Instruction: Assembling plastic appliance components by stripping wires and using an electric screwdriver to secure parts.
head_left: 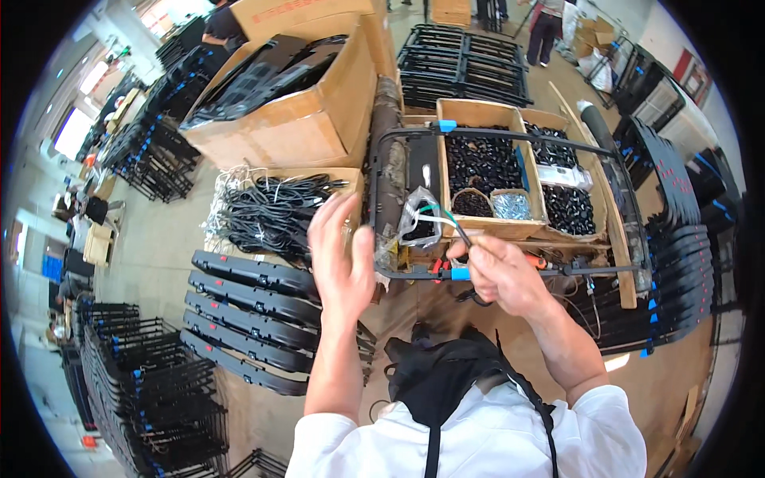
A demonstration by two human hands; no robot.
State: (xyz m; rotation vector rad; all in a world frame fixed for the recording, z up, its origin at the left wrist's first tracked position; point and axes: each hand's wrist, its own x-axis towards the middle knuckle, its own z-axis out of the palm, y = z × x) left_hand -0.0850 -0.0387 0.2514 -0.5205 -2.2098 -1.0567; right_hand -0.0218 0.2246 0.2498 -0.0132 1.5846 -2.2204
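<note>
A: What surface and room did the view show?

B: A workshop with a tan floor. A black tubular frame (510, 135) lay across the work area just beyond the hands, marked with blue tape. Inside it stood cardboard trays (478, 115) of small black parts. To the far left sat a large cardboard box (295, 127) of black panels; nearer, a bundle of black cables (271, 209); nearer still, a row of black moulded bars (255, 307). Stacks of black racks (143, 398) filled the near left.

A: And the thing in hand?

B: A thin cable (448, 221), black with green and white strands, arched from a clear plastic bag (414, 219) down to the right hand (500, 275). It lay at the centre, above the frame's near rail. The right hand's fingers were pinched closed on its end. The left hand (341, 251) was raised just left of the bag, fingers loosely spread, holding nothing.

A: What stayed unclear?

B: The bag's contents were hard to make out. The cable's end was hidden within the right fingers. The racks at the right edge (677, 263) were cut off by the lens rim.
</note>
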